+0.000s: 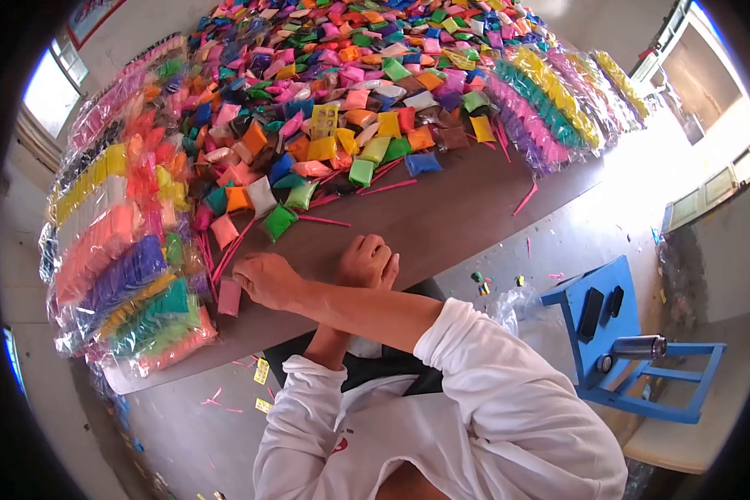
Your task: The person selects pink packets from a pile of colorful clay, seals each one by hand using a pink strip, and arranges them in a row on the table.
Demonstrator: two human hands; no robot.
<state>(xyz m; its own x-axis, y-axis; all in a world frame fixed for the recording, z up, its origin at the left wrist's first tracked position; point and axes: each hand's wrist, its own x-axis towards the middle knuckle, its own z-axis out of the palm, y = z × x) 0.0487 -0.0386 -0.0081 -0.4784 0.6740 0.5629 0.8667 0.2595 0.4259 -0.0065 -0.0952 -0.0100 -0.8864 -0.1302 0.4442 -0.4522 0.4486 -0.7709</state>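
At the left edge of the desk (442, 221) lay sealed bundles (117, 275) of coloured packets, stacked in rows. Just beside them, near the front edge, one pink packet (229, 297) lay flat and alone. Your right hand (267, 279) rested close against this packet, its arm reaching across your body. Its fingers were curled under the palm, and I cannot tell if they pinched anything. To the right, your left hand (367, 262) lay on the bare wood as a loose fist, with nothing visible in it. Behind both hands, loose packets (333, 125) and thin pink sticks (325, 221) covered the desk up to the far edge. In my judgement, the pink packet was best taken by one edge between thumb and forefinger, so that the bundles beside it stayed in order. At the right, off the desk, stood a blue stool (621, 287) with a metal flask (642, 346).
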